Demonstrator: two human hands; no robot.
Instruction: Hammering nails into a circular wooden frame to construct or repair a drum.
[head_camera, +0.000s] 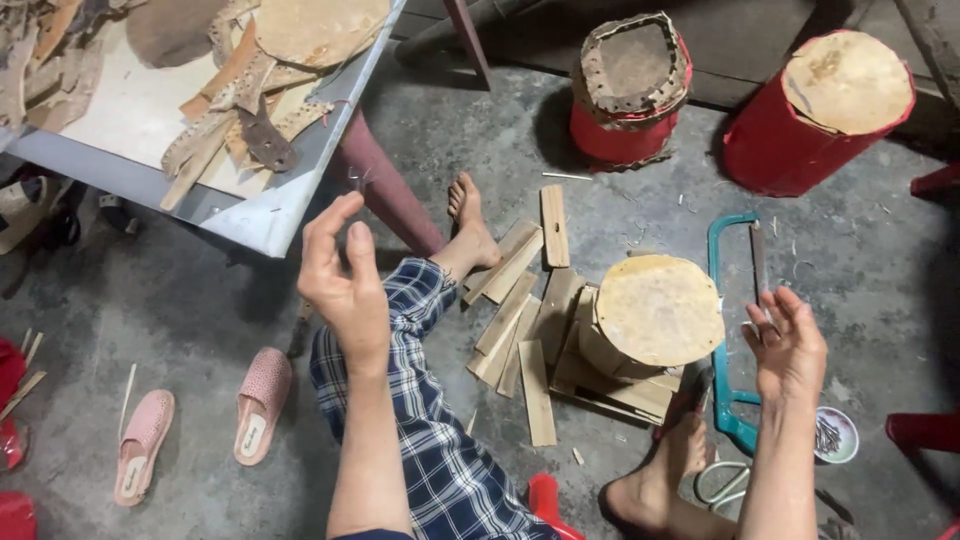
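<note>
The person sits low on the floor (180, 300), both hands lifted and far apart. The left hand (345, 285) is raised near the corner of the surface (270, 225); its thumb and forefinger are pinched together, the other fingers half curled. Something very thin, maybe a needle or a thread end, seems to be between the fingertips, but it is too small to say surely. The right hand (790, 345) is half open, with fingers bent around a small thin thing that I cannot identify. It hangs just beside the saw (735, 320), which lies on the floor next to the block (655, 310).

I judge the step to be pulling a thread tight, or preparing one, between the two hands. No thread line is visible, so this stays a guess. The next move would need a firm pinch in the left hand and an even pull, with both hands kept clear of the saw blade.

Wood strips (515, 310) lie beside the block, and two pink shoes (200, 425) lie at the left.
</note>
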